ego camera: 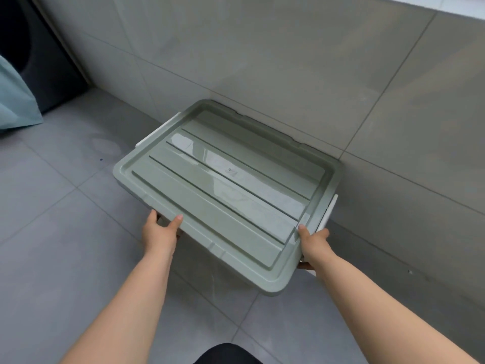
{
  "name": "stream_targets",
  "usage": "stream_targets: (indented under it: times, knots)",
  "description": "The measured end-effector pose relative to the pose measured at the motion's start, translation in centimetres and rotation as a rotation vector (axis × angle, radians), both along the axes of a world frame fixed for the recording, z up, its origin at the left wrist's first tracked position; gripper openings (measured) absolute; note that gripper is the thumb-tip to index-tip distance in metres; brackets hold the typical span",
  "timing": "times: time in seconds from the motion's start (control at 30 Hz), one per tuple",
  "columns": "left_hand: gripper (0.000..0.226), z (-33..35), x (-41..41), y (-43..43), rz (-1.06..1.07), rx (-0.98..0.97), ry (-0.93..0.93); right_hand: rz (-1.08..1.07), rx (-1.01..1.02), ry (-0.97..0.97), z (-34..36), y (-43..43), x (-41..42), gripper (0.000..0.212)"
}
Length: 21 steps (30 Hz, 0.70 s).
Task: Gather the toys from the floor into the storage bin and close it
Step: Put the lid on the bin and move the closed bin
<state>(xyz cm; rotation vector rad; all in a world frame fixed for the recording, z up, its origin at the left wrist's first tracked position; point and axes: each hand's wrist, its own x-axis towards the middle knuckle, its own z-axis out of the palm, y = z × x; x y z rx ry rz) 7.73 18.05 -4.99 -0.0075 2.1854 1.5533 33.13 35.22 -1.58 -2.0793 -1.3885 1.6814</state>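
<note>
A home interior, large glossy grey floor tiles [65, 232] meeting a wall [288, 61] faced in the same tile, a sage-green household storage bin [228, 185] against it, teal fabric [15, 101] (perhaps a cushion) beside dark furniture [44, 53] at left

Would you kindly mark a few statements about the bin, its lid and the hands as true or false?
1. Both hands grip the green lid. True: the left hand and the right hand hold its near edge.
2. Toys lie scattered on the floor. False: no toys are in view.
3. The bin stands against the tiled wall. True.
4. The lid is bright red. False: it is pale green.
5. White latches show at the lid's sides. True.
</note>
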Motion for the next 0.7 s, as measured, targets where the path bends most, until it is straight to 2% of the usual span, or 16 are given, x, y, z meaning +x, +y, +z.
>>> stream_targets:
  times: [0.13, 0.3, 0.37, 0.6, 0.7]
  knots:
    - [0.071, -0.1, 1.6, -0.3, 0.011, -0.011, 0.052, 0.036, -0.012, -0.008, 0.0, 0.1, 0.3, 0.055]
    - [0.064, 2.2, 2.1, 0.4, -0.010, -0.144, 0.079, 0.307, 0.032, -0.203, 1.1, 1.0, 1.3, 0.070]
    - [0.062, 2.6, 2.0, 0.7, -0.014, -0.180, 0.062, 0.337, 0.042, -0.228, 1.2, 1.3, 1.4, 0.070]
    - [0.061, 2.4, 2.0, 0.8, -0.009, -0.219, 0.093, 0.190, -0.002, 0.010, 2.0, -0.1, 1.4, 0.054]
    - [0.058, 3.0, 2.6, 1.0, -0.003, -0.196, 0.062, 0.280, -0.057, 0.125, 4.2, -1.2, 3.0, 0.045]
